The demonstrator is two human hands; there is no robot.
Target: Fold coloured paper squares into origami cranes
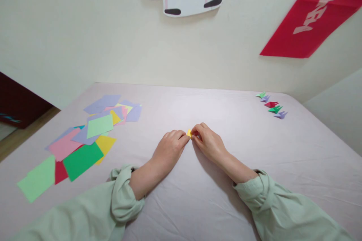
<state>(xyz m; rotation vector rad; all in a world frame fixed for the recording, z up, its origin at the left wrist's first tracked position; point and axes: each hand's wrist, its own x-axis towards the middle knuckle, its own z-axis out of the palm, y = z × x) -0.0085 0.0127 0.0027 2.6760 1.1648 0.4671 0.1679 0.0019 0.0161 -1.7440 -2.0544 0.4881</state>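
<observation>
A small folded yellow paper [189, 133] lies between my two hands on the pale pink sheet [232, 196]. My left hand [169, 150] rests on the sheet with its fingers curled, the fingertips pinching the paper's left side. My right hand [208, 142] is curled too and pinches the paper's right side. Both wrists lie flat on the sheet. Most of the paper is hidden by the fingertips.
Several loose coloured paper sheets [85, 139] are scattered at the left, green, pink, lilac and yellow. A row of small folded paper pieces [272, 104] sits at the far right. A cream wall with red banners [313, 15] rises behind.
</observation>
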